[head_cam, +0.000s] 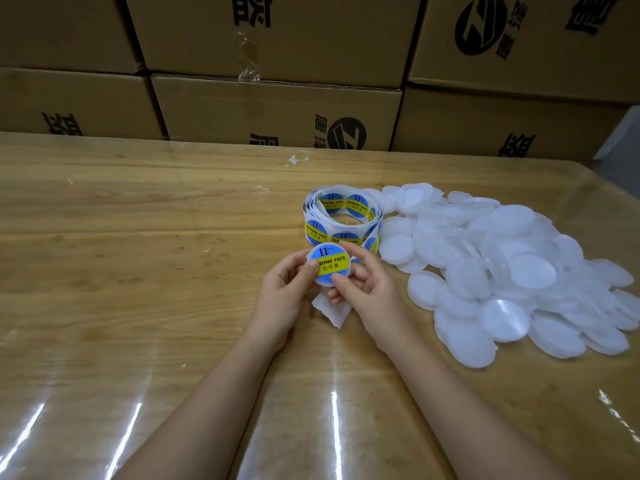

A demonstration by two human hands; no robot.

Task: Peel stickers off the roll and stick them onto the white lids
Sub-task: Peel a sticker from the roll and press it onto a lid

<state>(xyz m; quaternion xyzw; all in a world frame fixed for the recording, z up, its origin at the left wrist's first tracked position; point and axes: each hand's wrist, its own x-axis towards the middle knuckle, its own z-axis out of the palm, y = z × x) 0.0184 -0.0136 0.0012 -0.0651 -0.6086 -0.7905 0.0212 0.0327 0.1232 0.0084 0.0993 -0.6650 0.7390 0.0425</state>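
White plastic, round and flat with a shallow rim: the lid [349,268] in hand sits above the middle of the desk [138,237], just nearer than the roll [343,216]. A glossy round sticker [330,265], blue with a yellow band printed SOLDERING PASTE, covers nearly its whole face.

The left hand [284,289] grips the lid at its left rim, thumb on the sticker's left edge. The right hand [363,285] grips the right side, thumb on the lower edge and forefinger curled over the top right. The face tilts up toward us. The yellow band, its long axis, runs left to right and rises slightly to the right; the head of the print points at the far edge.

We note the roll lying flat, a loose coil of white backing with the same stickers facing outward and inward. It touches the pile of lids [502,271] on its right. That pile is translucent white discs, overlapping, spreading toward the right edge and the near right.

A crumpled strip of white backing paper [334,311] lies under the hands; we cannot tell whether it joins the roll.

The desk is pale wood grain under a clear shiny film [332,410] with streaks of glare. The left half and near edge hold open room. Brown corrugated cartons [277,109] line the far edge, and a small white scrap [296,160] lies near them.
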